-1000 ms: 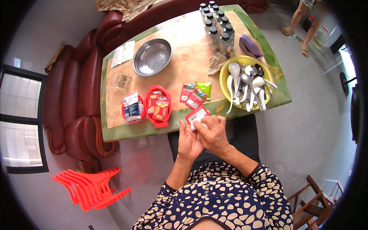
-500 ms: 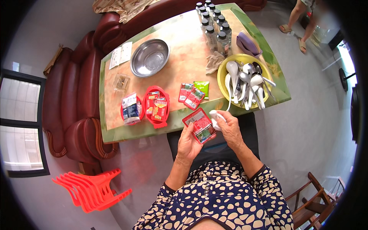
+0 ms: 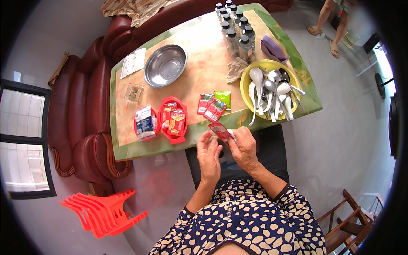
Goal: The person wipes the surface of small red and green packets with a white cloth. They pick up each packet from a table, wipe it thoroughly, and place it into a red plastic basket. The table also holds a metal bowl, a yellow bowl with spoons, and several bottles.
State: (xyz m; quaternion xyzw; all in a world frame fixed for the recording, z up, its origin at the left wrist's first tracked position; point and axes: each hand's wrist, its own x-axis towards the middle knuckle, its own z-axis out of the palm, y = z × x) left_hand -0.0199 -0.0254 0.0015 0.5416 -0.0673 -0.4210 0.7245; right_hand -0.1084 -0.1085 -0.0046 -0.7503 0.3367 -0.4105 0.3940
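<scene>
A red packet (image 3: 219, 131) is tilted above the table's near edge, with my right hand (image 3: 245, 154) closed on its right side. A bit of white cloth (image 3: 231, 133) shows between that hand and the packet. Just left of it, my left hand (image 3: 208, 158) is off the packet, its fingers raised and slightly apart. Beyond my hands, two more red packets (image 3: 214, 109) lie on the table beside a green packet (image 3: 225, 98).
Right of the packets stands a yellow bowl (image 3: 245, 91) of spoons and ladles. Several dark-capped bottles (image 3: 245, 49) are behind it. Red baskets (image 3: 180, 139) with packets, a steel basin (image 3: 166, 63) and a clear box (image 3: 134, 92) occupy the left side. A person's legs (image 3: 340, 27) show far right.
My left hand has let go of the red packet and drawn slightly left. The packet has tipped edge-on in my right hand, which has turned and moved a little left.
</scene>
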